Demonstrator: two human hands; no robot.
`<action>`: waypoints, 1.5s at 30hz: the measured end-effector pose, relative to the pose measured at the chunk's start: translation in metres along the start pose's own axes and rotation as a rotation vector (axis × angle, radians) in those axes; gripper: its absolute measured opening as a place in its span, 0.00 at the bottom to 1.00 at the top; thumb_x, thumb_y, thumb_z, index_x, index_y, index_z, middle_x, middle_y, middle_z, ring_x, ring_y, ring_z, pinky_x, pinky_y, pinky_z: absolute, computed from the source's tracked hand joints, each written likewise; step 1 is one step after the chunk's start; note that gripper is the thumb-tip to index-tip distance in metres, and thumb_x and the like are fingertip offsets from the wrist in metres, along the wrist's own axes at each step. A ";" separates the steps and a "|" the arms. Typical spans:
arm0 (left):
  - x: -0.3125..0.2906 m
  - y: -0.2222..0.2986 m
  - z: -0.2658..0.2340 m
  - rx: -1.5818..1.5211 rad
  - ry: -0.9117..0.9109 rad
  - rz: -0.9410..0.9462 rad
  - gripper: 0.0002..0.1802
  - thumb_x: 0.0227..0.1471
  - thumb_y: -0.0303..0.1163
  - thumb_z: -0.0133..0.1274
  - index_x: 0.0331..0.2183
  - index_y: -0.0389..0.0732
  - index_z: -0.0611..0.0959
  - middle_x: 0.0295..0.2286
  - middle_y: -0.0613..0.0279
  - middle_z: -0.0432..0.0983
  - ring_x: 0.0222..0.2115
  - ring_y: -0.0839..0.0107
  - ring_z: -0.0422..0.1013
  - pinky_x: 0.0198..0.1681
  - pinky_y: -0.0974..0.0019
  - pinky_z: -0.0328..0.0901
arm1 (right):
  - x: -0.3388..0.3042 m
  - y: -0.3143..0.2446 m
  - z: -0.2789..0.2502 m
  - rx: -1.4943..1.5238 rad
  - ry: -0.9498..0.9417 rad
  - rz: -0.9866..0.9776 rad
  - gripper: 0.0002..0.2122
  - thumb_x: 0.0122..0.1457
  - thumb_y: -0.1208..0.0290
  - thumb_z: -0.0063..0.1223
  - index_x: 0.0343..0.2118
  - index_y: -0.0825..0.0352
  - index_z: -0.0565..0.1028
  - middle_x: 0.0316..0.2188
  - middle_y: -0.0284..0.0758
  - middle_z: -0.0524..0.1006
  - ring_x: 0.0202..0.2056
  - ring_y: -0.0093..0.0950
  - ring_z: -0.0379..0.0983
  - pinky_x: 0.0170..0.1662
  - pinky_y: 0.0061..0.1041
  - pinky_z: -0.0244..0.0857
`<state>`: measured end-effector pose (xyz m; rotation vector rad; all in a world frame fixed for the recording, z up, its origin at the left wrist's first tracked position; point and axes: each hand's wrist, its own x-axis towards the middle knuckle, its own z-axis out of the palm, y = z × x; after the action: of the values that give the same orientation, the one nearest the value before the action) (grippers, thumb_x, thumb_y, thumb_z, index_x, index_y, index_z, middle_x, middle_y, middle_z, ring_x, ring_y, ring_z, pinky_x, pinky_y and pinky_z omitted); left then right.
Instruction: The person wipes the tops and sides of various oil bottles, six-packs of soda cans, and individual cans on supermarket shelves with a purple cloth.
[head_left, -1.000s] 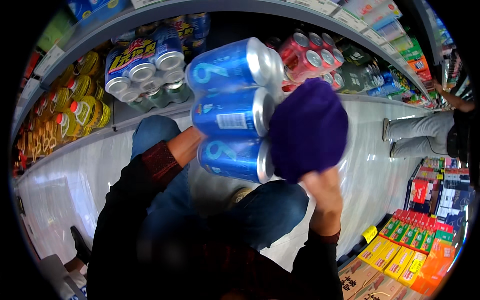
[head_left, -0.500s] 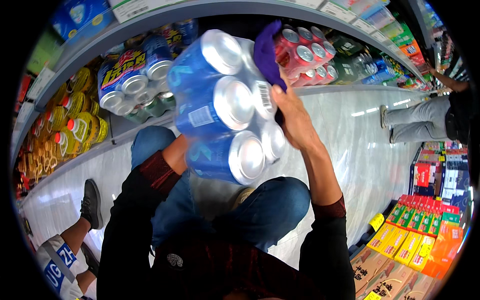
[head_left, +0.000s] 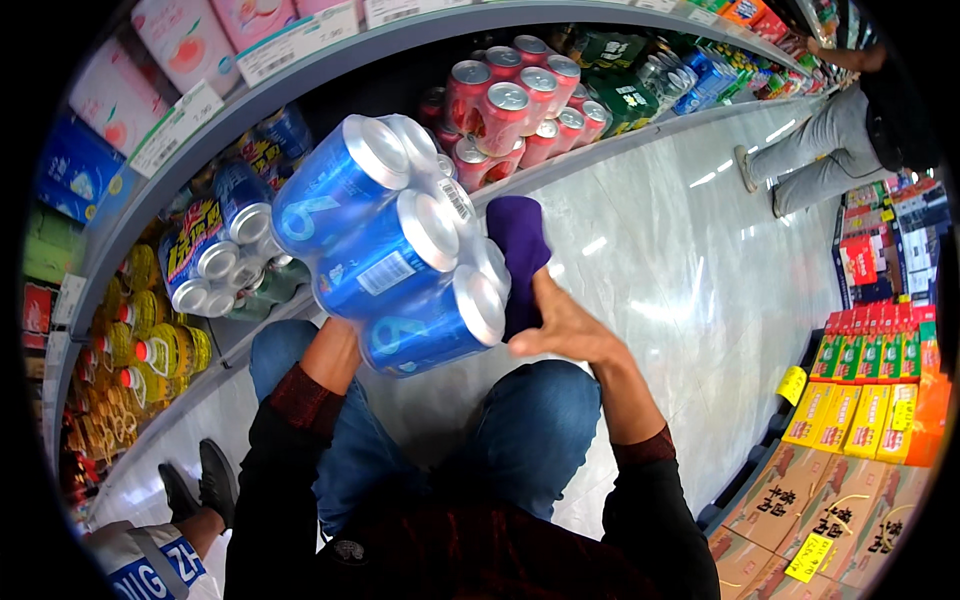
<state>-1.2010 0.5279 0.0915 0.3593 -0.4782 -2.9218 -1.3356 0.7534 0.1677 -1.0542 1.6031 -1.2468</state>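
A shrink-wrapped pack of blue drink cans (head_left: 375, 255) is held up, tilted, above my knees with its silver can ends facing right. My left hand (head_left: 338, 345) supports it from underneath, and its fingers are hidden behind the pack. In my right hand (head_left: 568, 325) is a purple cloth (head_left: 516, 225), which hangs beside the pack's right side. The right thumb shows in front of the cloth, and the other fingers are mostly behind it. Whether the cloth touches the cans I cannot tell.
On the low shelf are red can packs (head_left: 510, 95), other blue can packs (head_left: 195, 245) and yellow oil bottles (head_left: 165, 352). Price labels line the shelf edge (head_left: 290, 60) above. Stacked boxes (head_left: 790, 495) stand at right. Another person (head_left: 830, 140) is far right; someone's legs (head_left: 205, 500) show lower left.
The pack has shifted left and tilted further. My right hand and the purple cloth have come down from its upper right corner to beside its lower right. My view has turned.
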 end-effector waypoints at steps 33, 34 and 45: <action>0.340 -0.179 0.118 0.032 -0.139 -0.025 0.55 0.49 0.76 0.29 0.64 0.45 0.47 0.64 0.57 0.46 0.63 0.57 0.47 0.65 0.48 0.43 | 0.011 0.086 -0.259 0.702 0.835 -0.144 0.29 0.56 0.56 0.56 0.55 0.70 0.64 0.50 0.40 0.71 0.51 0.34 0.69 0.56 0.35 0.61; 0.355 -0.175 0.113 0.022 -0.108 -0.022 0.55 0.48 0.77 0.29 0.65 0.46 0.46 0.64 0.58 0.45 0.64 0.58 0.47 0.65 0.47 0.42 | 0.022 0.081 -0.266 0.699 0.796 -0.136 0.30 0.55 0.56 0.56 0.55 0.70 0.63 0.50 0.41 0.71 0.51 0.34 0.69 0.56 0.36 0.61; 0.424 -0.129 0.106 0.104 0.024 0.023 0.50 0.52 0.74 0.22 0.65 0.47 0.49 0.64 0.57 0.45 0.63 0.55 0.47 0.64 0.44 0.44 | 0.112 0.085 -0.331 0.793 0.671 -0.090 0.31 0.49 0.59 0.64 0.53 0.69 0.65 0.47 0.41 0.72 0.48 0.36 0.70 0.52 0.40 0.66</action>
<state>-1.6497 0.5978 0.0580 0.3988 -0.6285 -2.8745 -1.6924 0.7555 0.1262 -0.2016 1.2784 -2.1958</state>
